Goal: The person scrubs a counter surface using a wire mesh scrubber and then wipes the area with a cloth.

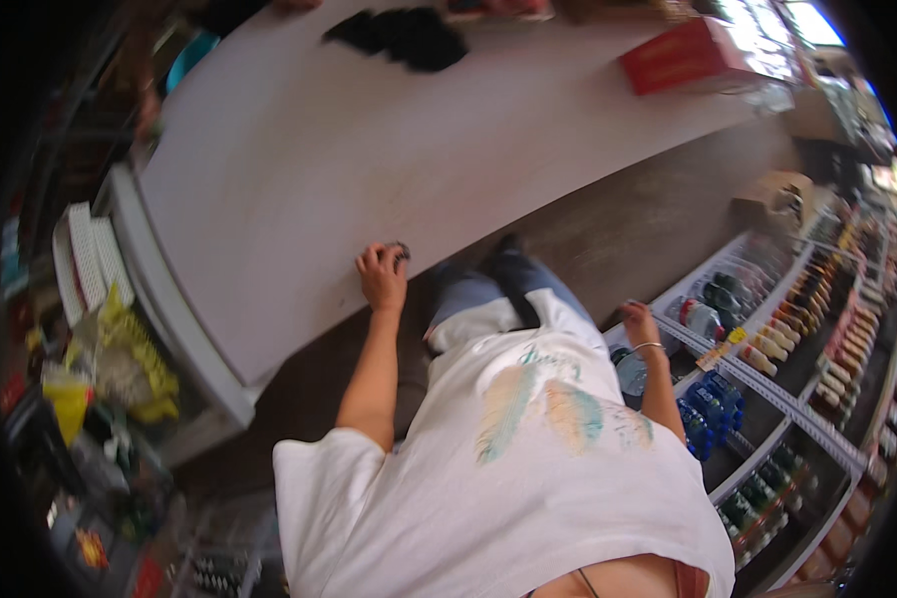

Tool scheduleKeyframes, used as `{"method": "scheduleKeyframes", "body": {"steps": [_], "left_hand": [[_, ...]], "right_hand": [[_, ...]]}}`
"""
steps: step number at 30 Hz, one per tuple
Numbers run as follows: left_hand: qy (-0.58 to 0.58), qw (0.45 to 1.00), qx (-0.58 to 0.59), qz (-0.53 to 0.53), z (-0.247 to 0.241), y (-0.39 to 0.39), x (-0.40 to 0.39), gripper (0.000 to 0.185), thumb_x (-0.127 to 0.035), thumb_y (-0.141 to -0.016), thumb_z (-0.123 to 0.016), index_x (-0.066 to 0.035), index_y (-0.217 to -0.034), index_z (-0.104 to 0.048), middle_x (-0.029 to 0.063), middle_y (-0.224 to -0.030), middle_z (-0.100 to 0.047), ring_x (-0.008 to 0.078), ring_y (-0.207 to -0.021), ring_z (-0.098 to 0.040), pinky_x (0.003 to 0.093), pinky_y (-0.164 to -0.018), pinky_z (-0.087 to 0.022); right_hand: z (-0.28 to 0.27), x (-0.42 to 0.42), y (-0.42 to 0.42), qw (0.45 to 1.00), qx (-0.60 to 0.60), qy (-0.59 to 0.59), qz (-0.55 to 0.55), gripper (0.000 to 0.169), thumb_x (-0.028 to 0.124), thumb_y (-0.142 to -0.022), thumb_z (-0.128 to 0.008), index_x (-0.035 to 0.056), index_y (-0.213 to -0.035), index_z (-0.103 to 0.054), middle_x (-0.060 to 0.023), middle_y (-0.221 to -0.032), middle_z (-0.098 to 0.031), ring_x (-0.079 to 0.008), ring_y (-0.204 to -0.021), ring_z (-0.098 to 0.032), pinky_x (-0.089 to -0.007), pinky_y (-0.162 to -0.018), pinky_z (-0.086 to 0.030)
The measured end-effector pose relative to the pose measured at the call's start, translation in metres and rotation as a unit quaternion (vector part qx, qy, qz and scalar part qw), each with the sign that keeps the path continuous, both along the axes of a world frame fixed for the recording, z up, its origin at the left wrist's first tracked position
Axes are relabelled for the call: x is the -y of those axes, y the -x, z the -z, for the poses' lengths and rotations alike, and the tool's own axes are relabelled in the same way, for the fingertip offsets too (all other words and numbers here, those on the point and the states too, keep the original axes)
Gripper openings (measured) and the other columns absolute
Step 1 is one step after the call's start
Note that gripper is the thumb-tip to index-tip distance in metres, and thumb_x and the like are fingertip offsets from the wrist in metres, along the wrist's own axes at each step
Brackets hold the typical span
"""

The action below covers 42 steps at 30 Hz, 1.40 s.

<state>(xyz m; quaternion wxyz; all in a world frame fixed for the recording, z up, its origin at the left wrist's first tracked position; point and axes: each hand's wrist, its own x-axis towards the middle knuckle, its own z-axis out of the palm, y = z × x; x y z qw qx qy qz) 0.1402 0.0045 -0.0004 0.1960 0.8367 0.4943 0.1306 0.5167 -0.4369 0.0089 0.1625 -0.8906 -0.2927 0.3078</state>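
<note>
On the pale tabletop (pixel 269 187), close to its near edge, rests my left hand (pixel 383 278). Its fingers curl around a small dark object (pixel 398 251), partly hidden and too blurred to name. Down at my right side hangs my right hand (pixel 640 325), beside the shelves of bottles and apart from the table. A thin bangle (pixel 649 345) circles that wrist. The right fingers look bent, but blur hides whether they hold anything.
Black cloth (pixel 400 37) and a red box (pixel 676 60) lie on the table's far part. Bottle shelves (pixel 777 396) line my right. White plastic baskets (pixel 90 254) and a yellow bag (pixel 131 359) sit left. Another person's arm (pixel 147 105) shows at upper left. Brown floor (pixel 605 217) runs between.
</note>
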Motion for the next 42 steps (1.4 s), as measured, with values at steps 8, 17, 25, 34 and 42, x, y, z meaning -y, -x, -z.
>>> {"method": "scheduleKeyframes", "body": {"steps": [8, 17, 25, 34, 42], "left_hand": [[0.096, 0.991, 0.001, 0.093, -0.006, -0.121, 0.002, 0.031, -0.011, -0.068, -0.080, -0.018, -0.096, -0.068, 0.0051, -0.111, -0.053, 0.0301, -0.109, -0.049, 0.0430, -0.088, -0.049], [-0.024, 0.997, -0.017, -0.076, 0.025, 0.036, -0.016, 0.033, -0.007, -0.068, -0.078, -0.016, -0.097, -0.066, 0.0085, -0.112, -0.054, 0.0339, -0.105, -0.051, 0.0454, -0.085, -0.046], [-0.005, 0.999, -0.031, 0.004, -0.001, 0.064, 0.003, 0.029, -0.005, -0.069, -0.075, -0.014, -0.094, -0.063, 0.0076, -0.111, -0.054, 0.0327, -0.107, -0.048, 0.0448, -0.090, -0.044], [0.058, 0.972, 0.006, 0.230, -0.016, -0.120, 0.018, 0.025, -0.010, -0.069, -0.078, -0.017, -0.090, -0.067, 0.0040, -0.107, -0.054, 0.0277, -0.106, -0.051, 0.0392, -0.087, -0.049], [0.031, 0.994, -0.005, 0.108, -0.011, -0.003, 0.002, 0.018, -0.014, -0.076, -0.074, -0.018, -0.092, -0.066, 0.0050, -0.107, -0.054, 0.0301, -0.104, -0.050, 0.0402, -0.088, -0.047]], "right_hand": [[-0.076, -0.087, -0.018, 0.994, 0.103, -0.010, -0.030, 0.020, 0.019, -0.090, -0.058, 0.0109, -0.104, -0.070, -0.0155, -0.119, -0.058, -0.0316, -0.107, -0.059, -0.0365, -0.092, -0.048], [-0.056, -0.069, 0.017, 0.997, 0.064, 0.008, 0.042, 0.022, 0.023, -0.091, -0.054, 0.0113, -0.100, -0.070, -0.0111, -0.113, -0.062, -0.0296, -0.106, -0.059, -0.0378, -0.091, -0.049], [0.000, 0.049, 0.074, 0.967, -0.067, 0.192, 0.155, 0.027, 0.027, -0.084, -0.058, 0.0136, -0.102, -0.073, -0.0123, -0.102, -0.071, -0.0317, -0.096, -0.066, -0.0388, -0.087, -0.051], [-0.027, -0.021, 0.055, 0.987, -0.016, 0.116, 0.114, 0.022, 0.020, -0.086, -0.058, 0.0137, -0.101, -0.073, -0.0153, -0.098, -0.070, -0.0313, -0.092, -0.066, -0.0376, -0.084, -0.052], [-0.035, -0.070, 0.016, 0.999, 0.019, -0.010, 0.047, 0.022, 0.009, -0.088, -0.054, 0.0082, -0.103, -0.071, -0.0132, -0.099, -0.070, -0.0240, -0.091, -0.067, -0.0343, -0.080, -0.053]]}}
